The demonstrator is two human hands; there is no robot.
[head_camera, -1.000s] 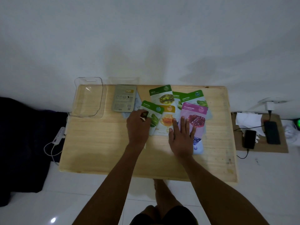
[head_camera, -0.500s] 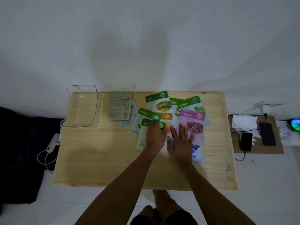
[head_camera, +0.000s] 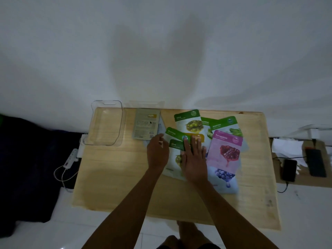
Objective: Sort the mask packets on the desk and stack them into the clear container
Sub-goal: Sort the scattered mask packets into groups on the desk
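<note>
Several mask packets lie fanned out on the wooden desk (head_camera: pixel 115 180). My right hand (head_camera: pixel 194 159) presses flat, fingers straight, on the front olive packet (head_camera: pixel 175 157) and the yellow packet (head_camera: pixel 200 136) beneath it. Fingers curled, my left hand (head_camera: pixel 158 153) pinches the left edge of the aloe vera packet (head_camera: pixel 171 132). Further back and right lie another olive packet (head_camera: pixel 189 121), a cucumber packet (head_camera: pixel 204 121), a second aloe vera packet (head_camera: pixel 225 124), a pomegranate packet (head_camera: pixel 225 151) and a blueberry packet (head_camera: pixel 224 178). A grey packet (head_camera: pixel 146 124) lies face down beside the clear container (head_camera: pixel 107 103), which holds nothing.
The desk stands against a white wall. A low board to the right carries a phone (head_camera: pixel 289 169), another dark device (head_camera: pixel 316 162) and paper. A white power strip (head_camera: pixel 71 159) with a cable lies on the floor at the left. My feet show under the desk's front edge.
My left hand has moved left off the front olive packet to the packets' left edge. My right hand has shifted left from the pomegranate packet onto the olive and yellow packets.
</note>
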